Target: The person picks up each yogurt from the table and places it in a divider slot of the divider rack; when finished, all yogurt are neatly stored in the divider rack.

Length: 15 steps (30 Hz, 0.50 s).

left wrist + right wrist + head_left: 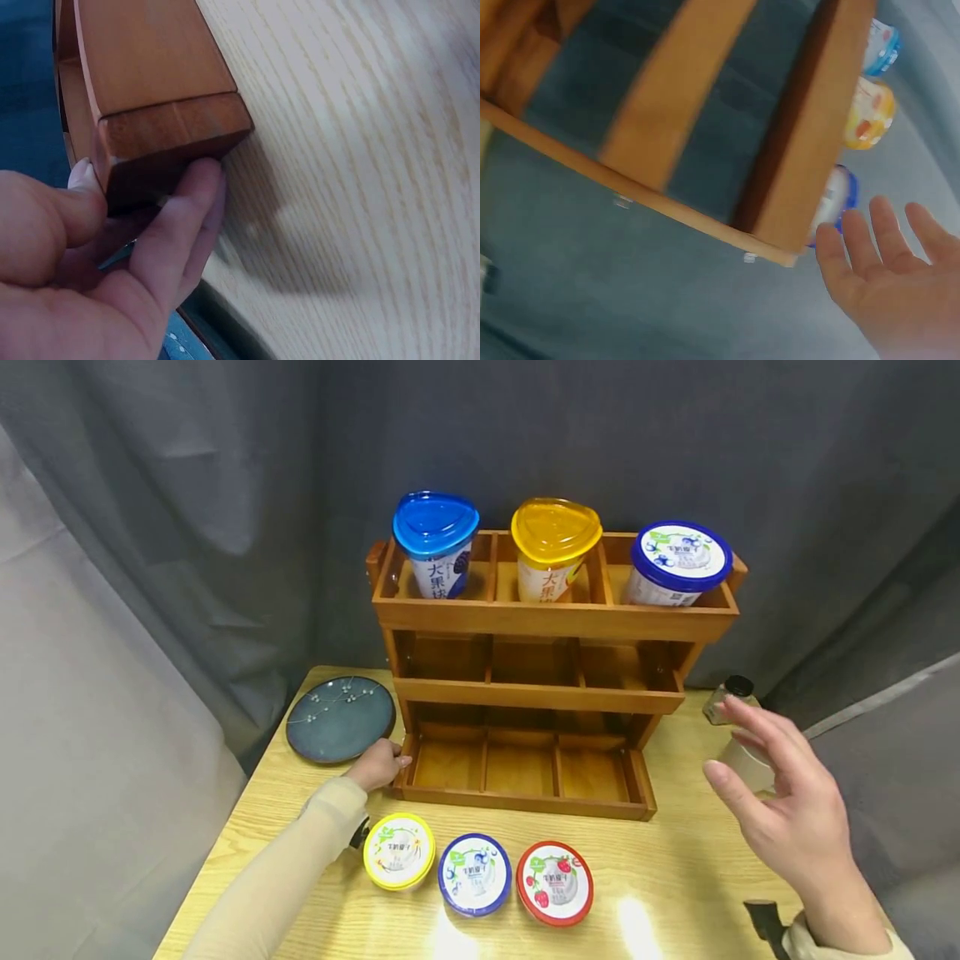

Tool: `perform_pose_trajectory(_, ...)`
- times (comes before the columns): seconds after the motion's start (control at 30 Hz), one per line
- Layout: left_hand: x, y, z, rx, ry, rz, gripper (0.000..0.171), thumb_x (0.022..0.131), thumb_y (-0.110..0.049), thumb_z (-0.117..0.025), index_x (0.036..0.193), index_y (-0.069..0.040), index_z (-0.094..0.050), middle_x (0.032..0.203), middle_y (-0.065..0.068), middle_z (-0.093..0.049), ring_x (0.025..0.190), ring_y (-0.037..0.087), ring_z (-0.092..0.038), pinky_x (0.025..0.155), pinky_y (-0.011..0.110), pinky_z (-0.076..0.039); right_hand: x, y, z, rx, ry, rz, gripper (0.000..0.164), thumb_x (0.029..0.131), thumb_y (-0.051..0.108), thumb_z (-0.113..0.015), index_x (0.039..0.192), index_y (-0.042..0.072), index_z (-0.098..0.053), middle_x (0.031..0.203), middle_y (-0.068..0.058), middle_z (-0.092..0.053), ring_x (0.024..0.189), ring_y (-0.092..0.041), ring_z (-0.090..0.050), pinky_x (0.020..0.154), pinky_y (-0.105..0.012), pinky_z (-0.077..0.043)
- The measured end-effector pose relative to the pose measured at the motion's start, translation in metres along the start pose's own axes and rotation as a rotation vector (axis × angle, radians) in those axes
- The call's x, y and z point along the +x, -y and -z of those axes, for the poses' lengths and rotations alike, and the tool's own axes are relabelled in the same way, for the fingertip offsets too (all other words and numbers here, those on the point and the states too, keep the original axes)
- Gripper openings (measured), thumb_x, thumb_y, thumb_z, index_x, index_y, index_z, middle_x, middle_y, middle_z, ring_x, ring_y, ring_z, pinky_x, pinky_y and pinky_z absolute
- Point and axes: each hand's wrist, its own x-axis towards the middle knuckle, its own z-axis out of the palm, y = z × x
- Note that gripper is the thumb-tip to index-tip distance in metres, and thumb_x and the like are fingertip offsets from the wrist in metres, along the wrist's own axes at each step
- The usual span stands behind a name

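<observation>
A three-tier wooden rack (525, 692) stands in the middle of the table. My left hand (377, 765) grips the left front corner of its bottom tier. Up close in the left wrist view, the thumb lies on the rim and the fingers are against the corner's outer face. My right hand (797, 810) hangs in the air right of the rack, fingers spread and holding nothing. The top tier holds a blue-lidded cup (438, 547), a yellow-lidded cup (553, 552) and a round tub with a dark blue lid (681, 560).
Along the front are a yellow-rimmed tub (399, 852), a blue-rimmed tub (475, 875) and a red-rimmed tub (555, 883). A dark blue plate (340, 720) lies left of the rack. A black-capped jar (716, 708) and a white container (746, 768), partly hidden, stand at right.
</observation>
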Motion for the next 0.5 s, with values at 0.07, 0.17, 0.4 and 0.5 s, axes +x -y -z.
perform_pose_trajectory(0.07, -0.001, 0.000, 0.000, 0.006, -0.001, -0.003, 0.025, 0.101, -0.014, -0.058, 0.083, 0.002, -0.062, 0.061, 0.003, -0.041, 0.054, 0.017, -0.041, 0.054, 0.029, -0.036, -0.018, -0.006, -0.006, 0.017, 0.009, -0.028, 0.051, 0.088, -0.003, -0.072, 0.134, -0.010, -0.053, 0.128, -0.023, -0.057, 0.123, -0.017, -0.053, 0.100, -0.021, -0.041)
perform_pose_trajectory(0.17, -0.001, 0.002, -0.001, 0.007, -0.004, -0.004, 0.024, 0.101, -0.014, -0.059, 0.085, 0.003, -0.063, 0.061, 0.004, -0.041, 0.055, 0.017, -0.041, 0.055, 0.030, -0.036, -0.042, -0.013, -0.015, 0.033, 0.023, -0.082, 0.054, 0.085, -0.013, -0.070, 0.135, -0.009, -0.053, 0.127, -0.024, -0.057, 0.122, -0.017, -0.053, 0.099, -0.021, -0.042)
perform_pose_trajectory(0.4, 0.004, 0.007, -0.004, -0.011, -0.004, -0.014, 0.030, 0.101, -0.015, -0.058, 0.073, -0.003, -0.056, 0.058, 0.001, -0.037, 0.051, 0.015, -0.036, 0.050, 0.028, -0.032, -0.095, -0.020, -0.032, -0.046, 0.114, -0.320, 0.064, 0.083, -0.015, -0.070, 0.141, 0.006, -0.052, 0.132, -0.002, -0.057, 0.122, -0.004, -0.050, 0.096, -0.013, -0.040)
perform_pose_trajectory(0.5, 0.005, 0.005, -0.002, -0.007, 0.003, -0.026, 0.029, 0.102, -0.015, -0.058, 0.077, 0.000, -0.060, 0.059, 0.002, -0.038, 0.053, 0.016, -0.038, 0.053, 0.029, -0.034, -0.115, -0.025, -0.039, -0.084, 0.142, -0.367, 0.063, 0.084, -0.010, -0.072, 0.141, 0.009, -0.053, 0.130, -0.003, -0.057, 0.121, 0.000, -0.049, 0.094, -0.010, -0.039)
